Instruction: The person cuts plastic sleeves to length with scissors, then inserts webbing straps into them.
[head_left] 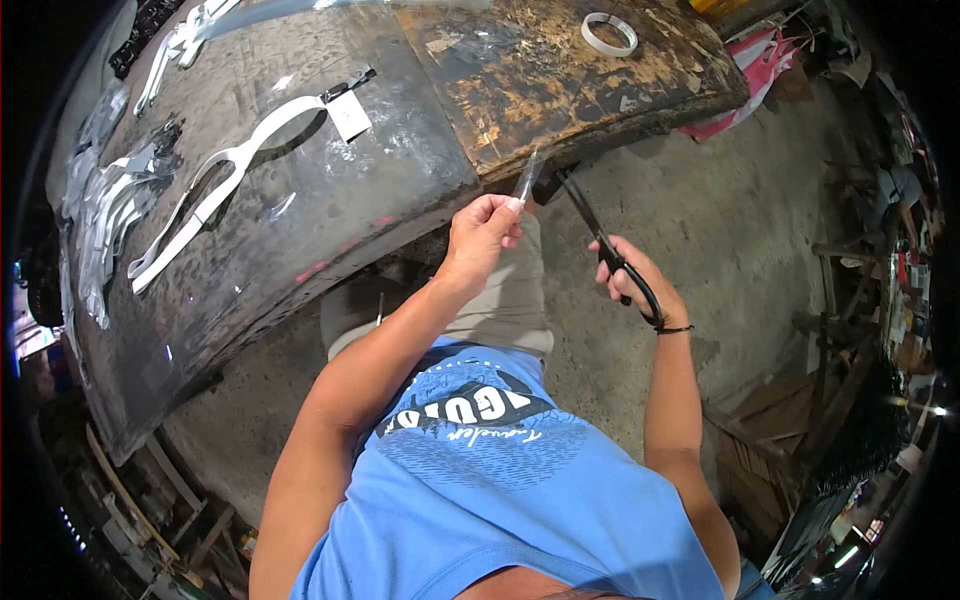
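Note:
My left hand [482, 240] is closed, pinching a small strip of clear plastic [529, 178] just off the table's front edge. To its right, my right hand [640, 280] is wrapped round the handles of black scissors [597, 226], whose blades point up and to the left, toward the table edge. The blades do not touch the strip. On the table [400, 130] lies a white strap [238, 158] with a black buckle end and a white tag [348, 117]. A roll of tape [609, 35] rests on the worn wooden part at the back right.
At the table's left are a bundle of white straps in plastic [120, 205] and another white strap [180, 50]. A pink and white sack [748, 85] lies beyond the right end. Wooden frames [835, 310] and clutter stand at the far right.

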`<state>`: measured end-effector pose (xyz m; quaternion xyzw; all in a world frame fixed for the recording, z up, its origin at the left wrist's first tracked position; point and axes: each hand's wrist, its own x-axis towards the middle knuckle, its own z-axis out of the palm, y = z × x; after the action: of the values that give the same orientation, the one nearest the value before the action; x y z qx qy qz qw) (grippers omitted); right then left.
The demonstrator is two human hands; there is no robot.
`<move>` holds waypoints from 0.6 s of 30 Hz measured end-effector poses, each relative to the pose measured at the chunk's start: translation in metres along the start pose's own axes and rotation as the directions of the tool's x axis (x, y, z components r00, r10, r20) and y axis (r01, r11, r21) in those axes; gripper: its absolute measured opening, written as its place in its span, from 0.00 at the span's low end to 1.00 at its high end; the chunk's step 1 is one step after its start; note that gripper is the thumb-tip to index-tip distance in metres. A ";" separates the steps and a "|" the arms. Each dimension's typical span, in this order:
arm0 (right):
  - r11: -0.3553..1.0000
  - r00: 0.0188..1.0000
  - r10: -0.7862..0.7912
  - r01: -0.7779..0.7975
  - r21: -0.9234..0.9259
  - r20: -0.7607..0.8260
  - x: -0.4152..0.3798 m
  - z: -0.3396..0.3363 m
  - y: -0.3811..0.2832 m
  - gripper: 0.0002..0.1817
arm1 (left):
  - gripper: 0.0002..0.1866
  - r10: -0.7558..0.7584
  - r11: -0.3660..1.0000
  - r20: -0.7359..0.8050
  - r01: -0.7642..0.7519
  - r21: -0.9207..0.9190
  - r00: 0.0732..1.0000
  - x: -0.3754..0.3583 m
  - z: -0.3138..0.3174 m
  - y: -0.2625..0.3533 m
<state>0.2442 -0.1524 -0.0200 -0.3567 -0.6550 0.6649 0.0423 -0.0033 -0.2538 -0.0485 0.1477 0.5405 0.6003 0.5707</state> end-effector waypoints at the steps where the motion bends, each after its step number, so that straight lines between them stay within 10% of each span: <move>1: 1.000 1.000 0.004 -0.004 0.000 -0.005 -0.003 -0.003 0.001 0.46 | 0.10 -0.004 1.000 -0.003 0.004 0.019 1.000 -0.001 0.001 0.000; 18: 0.981 0.987 0.121 -0.103 -0.162 0.106 0.019 -0.003 -0.024 0.34 | 0.10 0.006 0.997 -0.006 -0.005 0.074 1.000 0.001 0.002 -0.001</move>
<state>0.2219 -0.1370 -0.0063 -0.3563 -0.6853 0.6322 -0.0612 -0.0015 -0.2525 -0.0492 0.1683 0.5636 0.5819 0.5616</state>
